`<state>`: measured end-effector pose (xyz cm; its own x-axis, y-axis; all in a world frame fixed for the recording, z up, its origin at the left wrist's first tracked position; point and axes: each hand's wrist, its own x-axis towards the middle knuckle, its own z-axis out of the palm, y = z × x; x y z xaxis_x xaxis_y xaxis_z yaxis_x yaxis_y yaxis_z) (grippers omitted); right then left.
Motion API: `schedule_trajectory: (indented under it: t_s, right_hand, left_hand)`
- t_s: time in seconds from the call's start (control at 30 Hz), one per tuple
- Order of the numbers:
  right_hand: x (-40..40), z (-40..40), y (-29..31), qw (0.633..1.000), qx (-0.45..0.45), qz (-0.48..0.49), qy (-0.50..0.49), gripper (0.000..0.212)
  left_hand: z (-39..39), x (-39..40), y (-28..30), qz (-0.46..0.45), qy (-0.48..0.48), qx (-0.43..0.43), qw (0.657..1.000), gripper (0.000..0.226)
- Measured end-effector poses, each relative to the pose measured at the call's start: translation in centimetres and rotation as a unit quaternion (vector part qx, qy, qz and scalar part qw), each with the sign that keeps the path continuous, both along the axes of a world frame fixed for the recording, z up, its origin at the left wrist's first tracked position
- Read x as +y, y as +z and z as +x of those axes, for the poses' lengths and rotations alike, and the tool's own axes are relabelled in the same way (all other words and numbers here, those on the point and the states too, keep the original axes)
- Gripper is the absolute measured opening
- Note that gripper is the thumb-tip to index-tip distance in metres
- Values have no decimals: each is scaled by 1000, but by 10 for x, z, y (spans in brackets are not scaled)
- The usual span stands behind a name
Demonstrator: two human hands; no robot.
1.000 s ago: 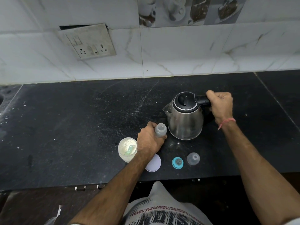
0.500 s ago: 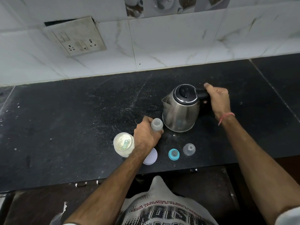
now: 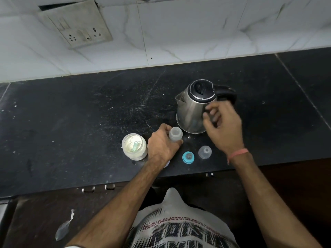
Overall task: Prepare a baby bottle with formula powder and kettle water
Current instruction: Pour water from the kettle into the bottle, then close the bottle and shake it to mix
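Observation:
A small clear baby bottle (image 3: 175, 134) stands upright on the black counter (image 3: 80, 122), and my left hand (image 3: 162, 144) is wrapped around it. Just behind it stands a steel kettle (image 3: 192, 108) with a black lid and handle, spout pointing left. My right hand (image 3: 222, 126) hovers in front of the kettle's right side, blurred, fingers loosely apart and holding nothing. An open jar of formula powder (image 3: 134, 146) with a green scoop inside sits left of my left hand. A blue ring with the teat (image 3: 188, 157) and a clear cap (image 3: 204, 152) lie near the counter's front edge.
A white jar lid (image 3: 167, 164) peeks out under my left wrist. A tiled wall with a socket plate (image 3: 77, 24) rises behind the counter. Drawer handles (image 3: 98, 187) show below the counter's front edge.
My right hand has let go of the kettle handle and moved down and towards me. The kettle stands where it was. My left hand still holds the bottle.

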<state>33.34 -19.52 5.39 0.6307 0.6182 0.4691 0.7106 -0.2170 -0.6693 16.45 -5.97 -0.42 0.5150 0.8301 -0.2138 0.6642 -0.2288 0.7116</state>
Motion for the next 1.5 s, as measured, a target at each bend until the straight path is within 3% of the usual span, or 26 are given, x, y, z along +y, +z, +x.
schedule_trajectory:
  t_s: [0.17, 0.43, 0.63, 0.8, 0.97, 1.3, 1.4, 1.5]
  right_hand:
    - [-15, -42, -31, 950, -28, -306, 53, 10]
    - [-24, -71, -45, 910, -3, -406, 80, 34]
    - [-23, -74, -43, 924, 26, -379, 35, 13]
    - [-24, -65, -24, 966, 43, -251, -33, 8]
    - [-8, -63, -8, 984, 81, -158, -6, 11]
    - [27, -73, -14, 970, 64, -225, 69, 15]
    - [24, -73, -15, 963, 93, -242, 73, 36]
    - [24, -72, -18, 956, 105, -263, 76, 48]
  left_hand:
    - [-9, -6, -4, 6, -30, -1, 1000, 52]
    - [-13, -7, -8, -11, -36, -4, 999, 53]
    - [-14, -7, -7, -7, -38, -5, 999, 55]
    - [-15, -8, -7, -8, -37, -12, 999, 56]
    - [-17, -9, -4, 0, -37, -12, 999, 54]
    - [-18, -9, 2, 15, -57, -15, 998, 50]
    - [-18, -7, -1, 18, -60, -9, 998, 38]
    - [-18, -7, -2, 14, -65, -12, 998, 44]
